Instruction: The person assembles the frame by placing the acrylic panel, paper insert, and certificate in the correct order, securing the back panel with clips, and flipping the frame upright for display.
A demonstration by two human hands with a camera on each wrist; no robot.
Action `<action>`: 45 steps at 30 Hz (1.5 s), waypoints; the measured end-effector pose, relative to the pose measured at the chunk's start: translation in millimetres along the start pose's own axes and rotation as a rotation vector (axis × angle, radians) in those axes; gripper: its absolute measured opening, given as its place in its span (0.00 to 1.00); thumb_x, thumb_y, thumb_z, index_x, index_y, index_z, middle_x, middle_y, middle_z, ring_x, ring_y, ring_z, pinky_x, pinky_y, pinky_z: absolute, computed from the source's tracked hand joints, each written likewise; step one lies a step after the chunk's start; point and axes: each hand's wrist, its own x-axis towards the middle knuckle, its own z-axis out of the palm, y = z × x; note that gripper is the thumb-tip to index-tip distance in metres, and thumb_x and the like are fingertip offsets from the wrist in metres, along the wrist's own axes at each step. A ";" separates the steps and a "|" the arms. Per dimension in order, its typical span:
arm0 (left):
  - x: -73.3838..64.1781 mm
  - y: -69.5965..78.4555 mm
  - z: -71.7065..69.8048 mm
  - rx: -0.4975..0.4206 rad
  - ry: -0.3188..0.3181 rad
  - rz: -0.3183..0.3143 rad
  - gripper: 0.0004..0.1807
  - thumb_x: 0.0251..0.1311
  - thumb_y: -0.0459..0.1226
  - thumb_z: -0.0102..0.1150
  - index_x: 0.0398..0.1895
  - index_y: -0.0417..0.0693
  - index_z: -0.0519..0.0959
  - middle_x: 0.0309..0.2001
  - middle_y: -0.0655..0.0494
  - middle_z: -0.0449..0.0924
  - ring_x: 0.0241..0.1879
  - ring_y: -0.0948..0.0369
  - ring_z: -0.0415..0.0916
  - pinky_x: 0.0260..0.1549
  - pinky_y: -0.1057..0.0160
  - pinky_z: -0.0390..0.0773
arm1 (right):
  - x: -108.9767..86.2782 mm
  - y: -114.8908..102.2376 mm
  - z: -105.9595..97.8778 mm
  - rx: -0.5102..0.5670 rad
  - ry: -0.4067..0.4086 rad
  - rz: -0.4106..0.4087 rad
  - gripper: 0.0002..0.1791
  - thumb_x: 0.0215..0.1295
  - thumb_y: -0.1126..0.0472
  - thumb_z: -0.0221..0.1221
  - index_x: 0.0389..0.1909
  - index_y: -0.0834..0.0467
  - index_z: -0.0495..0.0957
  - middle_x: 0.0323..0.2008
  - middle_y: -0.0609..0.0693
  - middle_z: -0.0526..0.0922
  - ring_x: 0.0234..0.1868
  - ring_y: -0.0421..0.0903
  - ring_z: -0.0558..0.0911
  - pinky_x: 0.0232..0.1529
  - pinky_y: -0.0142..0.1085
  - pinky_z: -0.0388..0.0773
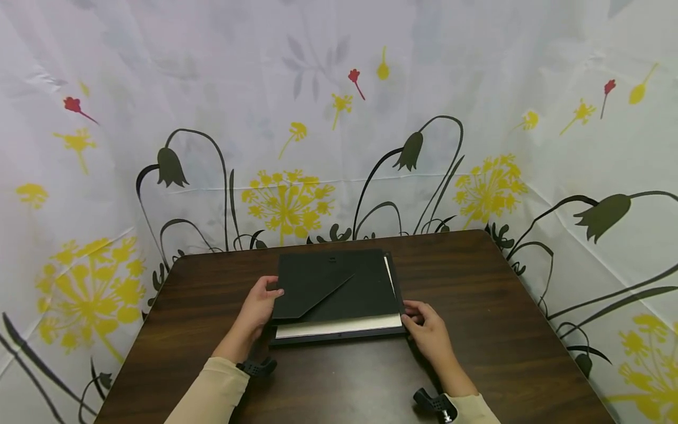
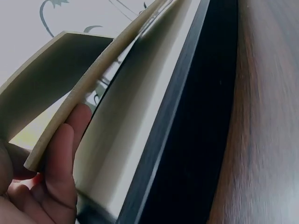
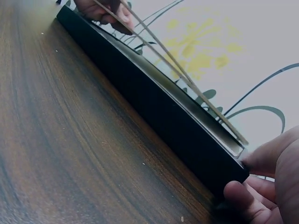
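Picture frame (image 1: 339, 337), black, lay on the dark wooden table (image 1: 201, 288) between the two hands. At the left, a cream sleeve (image 1: 212, 391) and a black wrist strap (image 1: 258, 368) led to the left hand (image 1: 258, 305), which pinched the left side of the black backing board (image 1: 365, 288), thumb above, fingers beneath. That board was tilted, its left side raised off the frame; whether its right side touched could not be told. A flap (image 1: 304, 288) with a slanting edge crossed its top. Pale lining (image 1: 339, 328) showed along the near side. Rightmost, the right hand (image 1: 428, 330) gripped the frame's near right corner between thumb and fingers.
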 end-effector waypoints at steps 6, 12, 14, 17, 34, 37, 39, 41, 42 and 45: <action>1.7 6.7 7.1 0.015 -0.020 -0.011 0.28 0.83 0.36 0.54 0.80 0.38 0.62 0.82 0.28 0.60 0.82 0.31 0.58 0.81 0.27 0.52 | 0.1 -1.5 -0.6 0.015 -0.017 0.032 0.14 0.79 0.70 0.61 0.60 0.63 0.85 0.51 0.66 0.89 0.28 0.41 0.81 0.26 0.35 0.84; 7.2 7.6 10.8 0.117 -0.009 0.007 0.27 0.82 0.37 0.57 0.79 0.39 0.67 0.64 0.32 0.82 0.68 0.39 0.75 0.68 0.36 0.71 | 1.6 -2.0 -1.6 0.037 -0.002 0.103 0.12 0.83 0.62 0.59 0.58 0.61 0.86 0.45 0.62 0.88 0.21 0.45 0.81 0.26 0.36 0.84; 9.7 6.8 12.8 0.189 -0.004 0.039 0.27 0.81 0.37 0.59 0.78 0.38 0.70 0.56 0.37 0.87 0.63 0.42 0.78 0.64 0.39 0.74 | 2.4 -1.3 -1.6 0.038 0.008 0.098 0.12 0.80 0.60 0.63 0.56 0.61 0.86 0.42 0.60 0.87 0.20 0.46 0.81 0.25 0.36 0.83; 11.5 5.7 15.5 0.334 0.026 0.096 0.26 0.79 0.37 0.62 0.75 0.36 0.74 0.53 0.41 0.90 0.60 0.43 0.83 0.63 0.38 0.78 | 3.9 0.4 -1.3 0.022 0.011 0.079 0.13 0.75 0.61 0.69 0.56 0.61 0.85 0.36 0.57 0.86 0.18 0.44 0.80 0.24 0.36 0.83; -32.3 -18.6 2.4 0.481 0.123 0.180 0.31 0.72 0.35 0.69 0.74 0.35 0.73 0.54 0.37 0.79 0.44 0.53 0.81 0.44 0.54 0.82 | 2.7 -5.9 -3.7 0.095 -0.025 0.129 0.21 0.71 0.69 0.69 0.63 0.66 0.82 0.32 0.53 0.81 0.18 0.41 0.74 0.20 0.34 0.77; -40.2 -26.9 -6.1 0.387 0.031 0.103 0.39 0.74 0.39 0.68 0.82 0.38 0.63 0.59 0.34 0.77 0.49 0.52 0.81 0.46 0.55 0.83 | 2.7 -9.5 -6.3 0.164 -0.045 0.167 0.23 0.70 0.72 0.68 0.65 0.68 0.79 0.38 0.55 0.79 0.21 0.39 0.73 0.21 0.31 0.74; -42.0 -29.7 -12.0 0.350 -0.035 0.079 0.42 0.74 0.39 0.68 0.85 0.41 0.60 0.62 0.34 0.75 0.52 0.51 0.80 0.49 0.54 0.83 | 3.6 -10.4 -8.8 0.186 -0.072 0.190 0.27 0.69 0.73 0.66 0.68 0.67 0.76 0.41 0.53 0.77 0.24 0.38 0.72 0.22 0.30 0.71; -41.7 -31.0 -17.2 0.331 -0.092 0.068 0.45 0.74 0.40 0.69 0.87 0.45 0.57 0.64 0.35 0.73 0.55 0.50 0.78 0.51 0.52 0.83 | 4.7 -10.6 -11.5 0.196 -0.113 0.209 0.32 0.69 0.75 0.64 0.73 0.65 0.72 0.41 0.51 0.74 0.26 0.37 0.71 0.24 0.29 0.69; -40.8 -31.3 -19.4 0.319 -0.120 0.061 0.46 0.73 0.40 0.70 0.88 0.47 0.56 0.65 0.36 0.72 0.55 0.50 0.77 0.51 0.53 0.82 | 4.7 -10.6 -12.8 0.191 -0.131 0.214 0.34 0.69 0.75 0.62 0.75 0.63 0.70 0.40 0.50 0.73 0.26 0.38 0.70 0.24 0.29 0.69; -36.3 -30.2 -25.1 0.278 -0.214 0.037 0.52 0.71 0.41 0.73 0.90 0.48 0.51 0.66 0.36 0.68 0.56 0.50 0.74 0.51 0.54 0.80 | 5.4 -9.4 -15.0 0.160 -0.148 0.236 0.35 0.70 0.74 0.57 0.78 0.61 0.68 0.36 0.47 0.71 0.23 0.39 0.69 0.23 0.31 0.69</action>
